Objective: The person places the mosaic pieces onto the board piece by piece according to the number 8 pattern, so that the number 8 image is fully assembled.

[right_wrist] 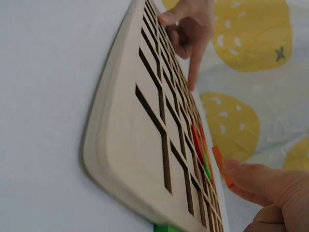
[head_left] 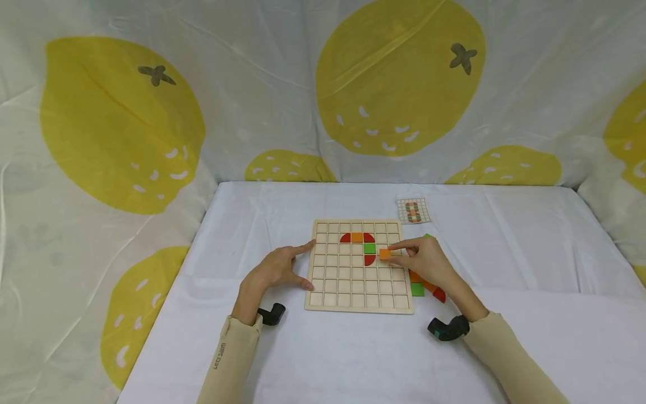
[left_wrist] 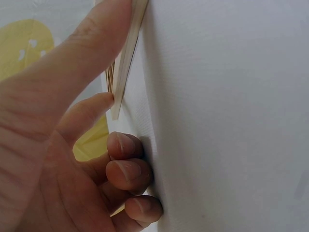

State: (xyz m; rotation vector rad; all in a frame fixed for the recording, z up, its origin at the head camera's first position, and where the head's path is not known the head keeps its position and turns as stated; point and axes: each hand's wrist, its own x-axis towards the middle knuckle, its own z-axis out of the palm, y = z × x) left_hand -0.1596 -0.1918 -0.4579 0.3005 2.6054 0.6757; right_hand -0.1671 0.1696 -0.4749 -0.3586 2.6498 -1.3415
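Observation:
A wooden grid board lies on the white cloth between the hands. On it sit an orange square, a green square and red quarter-round tiles. My right hand pinches another orange square tile between thumb and index finger. In the right wrist view that tile is held above the board's surface. With thumb and index finger spread apart, my left hand touches the board's left edge. Its other fingers curl loosely beside the cloth, holding nothing.
Loose green, orange and red tiles lie right of the board, partly hidden under the right hand. Beyond the board's far right corner is a small pattern card. A lemon-print cloth hangs behind the table.

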